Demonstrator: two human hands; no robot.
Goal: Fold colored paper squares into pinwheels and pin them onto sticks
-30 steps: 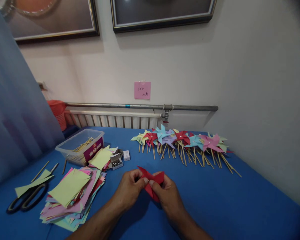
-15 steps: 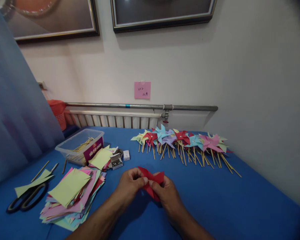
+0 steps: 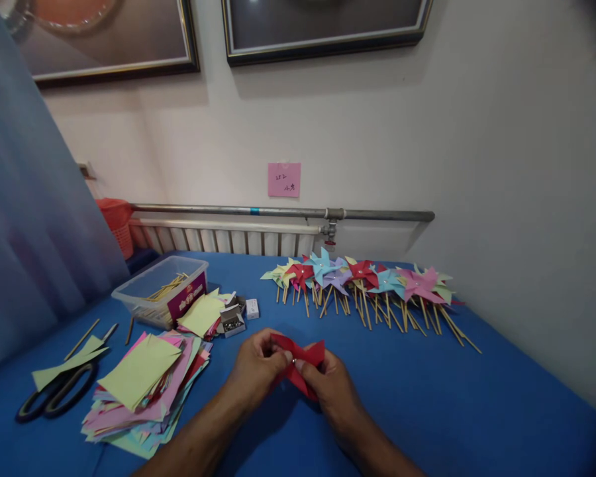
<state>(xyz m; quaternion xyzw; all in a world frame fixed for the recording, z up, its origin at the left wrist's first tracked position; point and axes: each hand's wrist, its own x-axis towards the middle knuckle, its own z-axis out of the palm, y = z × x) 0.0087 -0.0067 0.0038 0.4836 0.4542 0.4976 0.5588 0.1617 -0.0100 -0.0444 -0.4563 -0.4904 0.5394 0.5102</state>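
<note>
A red paper pinwheel [image 3: 302, 381], its corners folded inward, is held between my two hands above the blue table. My left hand [image 3: 261, 361] pinches its left side, the thumb pressed near the centre. On the other side my right hand [image 3: 330, 377] grips the paper, its thumb also close to the middle. A small shiny pin head [image 3: 294, 360] shows between the two thumbs. The fingers behind the paper are hidden. Just beyond my left hand stand small open boxes of metal pins [image 3: 232, 324] and a closed white box [image 3: 251, 309].
Finished pinwheels on sticks [image 3: 362, 273] lie in a row at the back right. To the left are a stack of coloured paper [image 3: 139, 371], black-handled scissors [image 3: 69, 391] under a paper scrap, and a clear plastic tub [image 3: 153, 285] of sticks. A radiator [image 3: 228, 238] runs behind the table [image 3: 427, 411].
The view has shifted very slightly. Both hands stay on the red pinwheel, and the pin head between the thumbs shows a little more clearly.
</note>
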